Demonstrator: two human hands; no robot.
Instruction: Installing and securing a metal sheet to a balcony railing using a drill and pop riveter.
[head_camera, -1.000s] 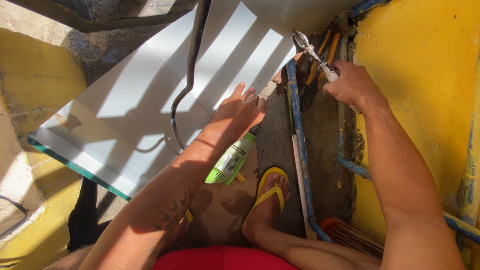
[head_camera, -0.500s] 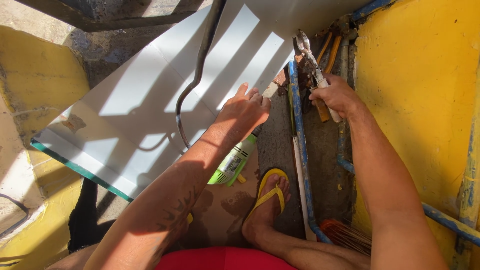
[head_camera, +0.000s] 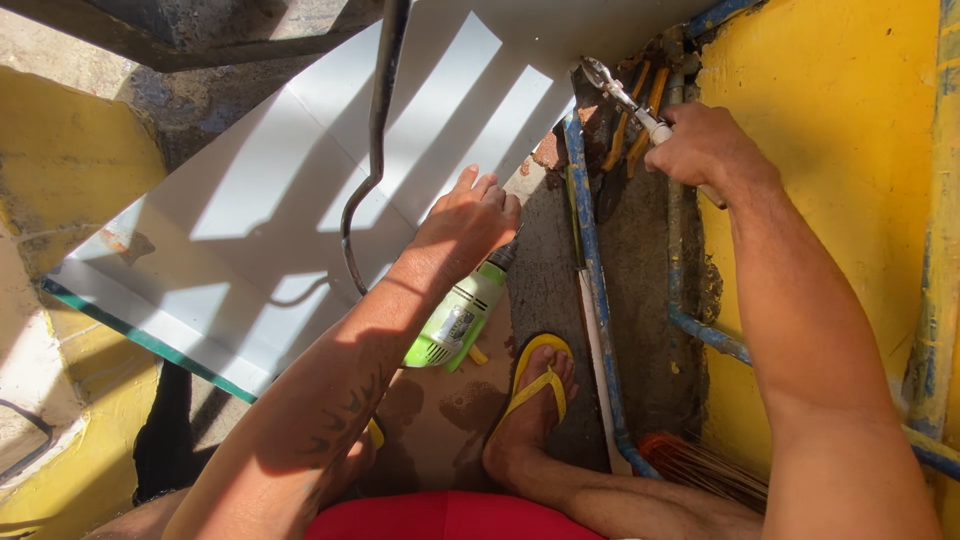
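Far left: a yellow wall (head_camera: 70, 170) is catching sun, and a large white tile (head_camera: 250, 240) is lying tilted across the scene, its green-edged lower side pointing down-left. A dark bent bar (head_camera: 375, 150) is hanging over the tile, its hooked end curling near the tile's middle. The left hand (head_camera: 465, 225) is resting flat on the tile's right edge, fingers spread and released — gripping nothing. Just under that wrist a green power tool (head_camera: 455, 325) is lying on the ground, nose pointing up toward the hand; whether the hand is touching it cannot be told. Below, a foot in a yellow sandal (head_camera: 535, 385) is standing on the dark concrete, beside a blue pipe (head_camera: 595, 300) that is running top to bottom. Right of the pipe, the right hand (head_camera: 705, 150) is clenching the handles of pliers (head_camera: 625, 95) — the tool is held high, its metal head pointing up-left at the top of the rough channel, near some orange rods (head_camera: 640, 125). Far right: a second yellow wall (head_camera: 830, 110) is filling the frame, and broom bristles (head_camera: 700, 465) are showing at the channel's lower end.
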